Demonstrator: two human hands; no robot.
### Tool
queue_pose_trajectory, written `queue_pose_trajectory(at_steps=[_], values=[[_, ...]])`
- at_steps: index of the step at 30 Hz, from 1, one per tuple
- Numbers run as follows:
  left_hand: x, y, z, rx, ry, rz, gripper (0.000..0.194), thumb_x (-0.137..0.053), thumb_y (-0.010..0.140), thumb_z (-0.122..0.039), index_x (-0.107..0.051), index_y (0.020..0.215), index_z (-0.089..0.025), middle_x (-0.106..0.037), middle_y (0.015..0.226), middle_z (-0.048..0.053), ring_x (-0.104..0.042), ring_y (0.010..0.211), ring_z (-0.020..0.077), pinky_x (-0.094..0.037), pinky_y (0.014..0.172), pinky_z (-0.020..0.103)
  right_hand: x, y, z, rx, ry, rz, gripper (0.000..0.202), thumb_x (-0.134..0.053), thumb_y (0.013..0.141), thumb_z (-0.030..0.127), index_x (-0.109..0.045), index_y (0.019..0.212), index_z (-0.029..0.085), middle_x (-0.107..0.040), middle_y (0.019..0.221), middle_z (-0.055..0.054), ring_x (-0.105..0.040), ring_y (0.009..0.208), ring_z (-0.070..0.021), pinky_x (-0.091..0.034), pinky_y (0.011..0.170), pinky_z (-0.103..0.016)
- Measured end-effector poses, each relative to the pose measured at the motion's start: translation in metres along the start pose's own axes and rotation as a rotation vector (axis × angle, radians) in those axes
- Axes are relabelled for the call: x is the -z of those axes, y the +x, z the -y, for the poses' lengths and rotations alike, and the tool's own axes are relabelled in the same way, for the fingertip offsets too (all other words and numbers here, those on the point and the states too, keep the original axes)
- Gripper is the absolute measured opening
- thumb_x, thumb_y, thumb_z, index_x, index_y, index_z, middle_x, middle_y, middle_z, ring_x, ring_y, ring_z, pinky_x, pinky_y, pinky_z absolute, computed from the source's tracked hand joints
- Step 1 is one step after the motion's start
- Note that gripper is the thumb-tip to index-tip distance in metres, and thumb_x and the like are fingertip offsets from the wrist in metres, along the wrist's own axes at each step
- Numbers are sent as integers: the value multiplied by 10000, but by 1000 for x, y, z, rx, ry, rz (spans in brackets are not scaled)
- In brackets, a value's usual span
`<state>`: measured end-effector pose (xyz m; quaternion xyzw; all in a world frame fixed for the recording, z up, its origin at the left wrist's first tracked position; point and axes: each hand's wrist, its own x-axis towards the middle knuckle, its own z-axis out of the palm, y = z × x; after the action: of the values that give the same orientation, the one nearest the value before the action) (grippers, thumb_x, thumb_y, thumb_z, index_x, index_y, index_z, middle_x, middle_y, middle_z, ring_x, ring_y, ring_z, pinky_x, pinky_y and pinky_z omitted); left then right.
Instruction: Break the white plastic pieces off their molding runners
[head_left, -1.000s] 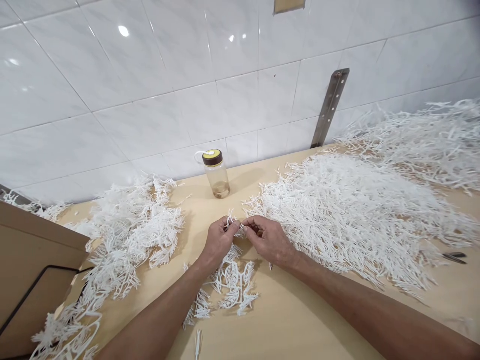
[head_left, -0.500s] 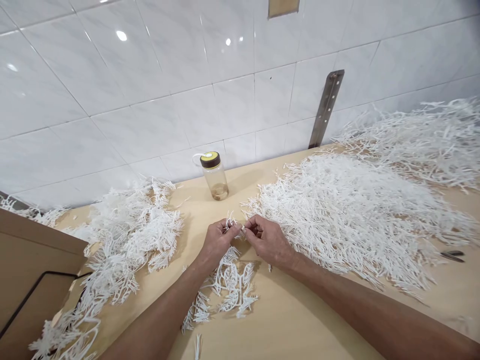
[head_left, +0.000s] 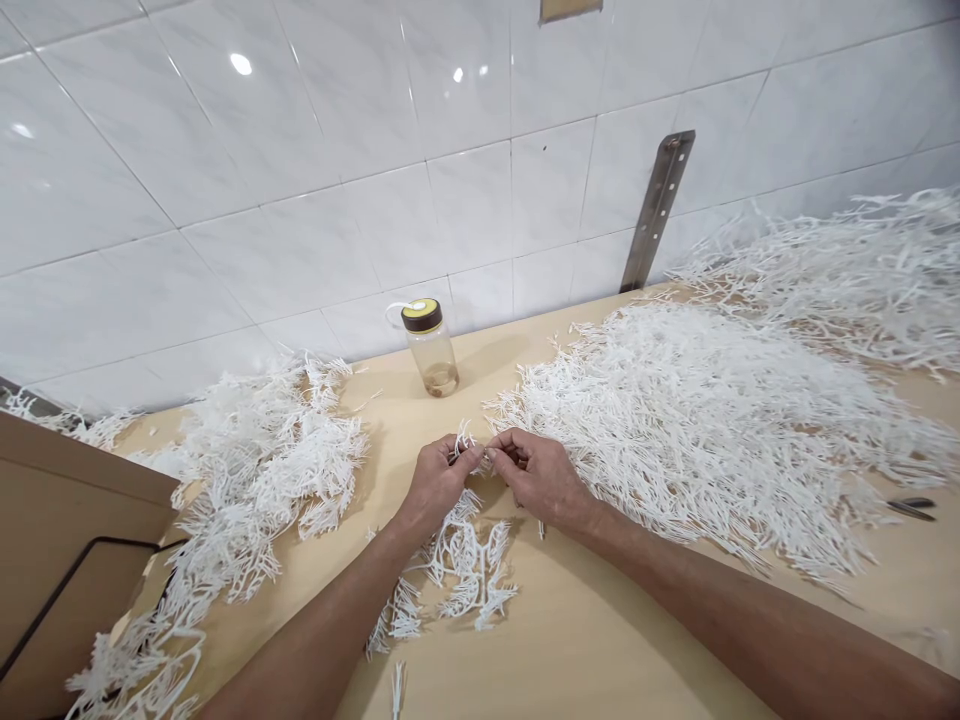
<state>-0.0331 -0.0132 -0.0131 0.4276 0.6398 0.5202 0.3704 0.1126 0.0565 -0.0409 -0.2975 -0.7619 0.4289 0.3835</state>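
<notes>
My left hand [head_left: 442, 478] pinches a small white branched plastic sprig [head_left: 463, 436] between thumb and fingers, its tips sticking up above the knuckles. Close against it, my right hand [head_left: 541, 474] is closed in a pinch at the sprig's right end; what lies between those fingertips is too small to make out. Below the left hand, a few white branched sprigs [head_left: 476, 575] lie on the tabletop [head_left: 600, 640]. A short white piece [head_left: 397, 688] rests nearer the front. Just right of my right hand spreads a large heap of white thin strands [head_left: 675, 430].
A clear bottle [head_left: 433, 360] with a yellow and black lid stands near the tiled wall. White branched clusters [head_left: 262, 470] pile up at left beside a brown box [head_left: 67, 550]. More strands [head_left: 847, 280] lie back right. A small dark tool [head_left: 911, 508] lies at right, partly covered.
Both hands stay together, pinching at nearly the same spot; the right fingertips have shifted very slightly. The view has tilted a little.
</notes>
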Motion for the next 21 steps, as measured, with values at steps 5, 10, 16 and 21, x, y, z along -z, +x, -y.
queue_pose_trajectory(at_steps=[5,10,16,21], values=[[0,0,-2,-41,64,-10,436,-697,737,-558,-553,658,-154,-462,608,-24,-391,584,105,-333,547,230,0,0,3,22,-67,-18,162,-554,888,297,-665,851,185,-677,682,-9,-577,556,-128,-451,507,-237],[1,3,1,-11,64,56,436,-679,756,-565,-566,701,-147,-469,619,-21,-397,585,106,-321,541,232,2,-1,6,29,-61,-45,180,-529,907,300,-660,866,183,-672,699,-19,-589,595,-145,-459,533,-255],[1,3,1,-5,50,34,420,-695,746,-541,-583,707,-138,-494,620,-15,-428,598,115,-352,581,248,1,-1,2,47,-73,-55,164,-536,912,290,-657,873,185,-670,711,-15,-585,587,-140,-460,543,-259],[0,0,-2,-87,149,-13,368,-661,778,-467,-501,630,-171,-433,601,-35,-382,591,111,-315,562,240,0,0,2,80,-122,-49,136,-544,899,259,-653,859,188,-687,742,-18,-605,640,-146,-479,600,-266]])
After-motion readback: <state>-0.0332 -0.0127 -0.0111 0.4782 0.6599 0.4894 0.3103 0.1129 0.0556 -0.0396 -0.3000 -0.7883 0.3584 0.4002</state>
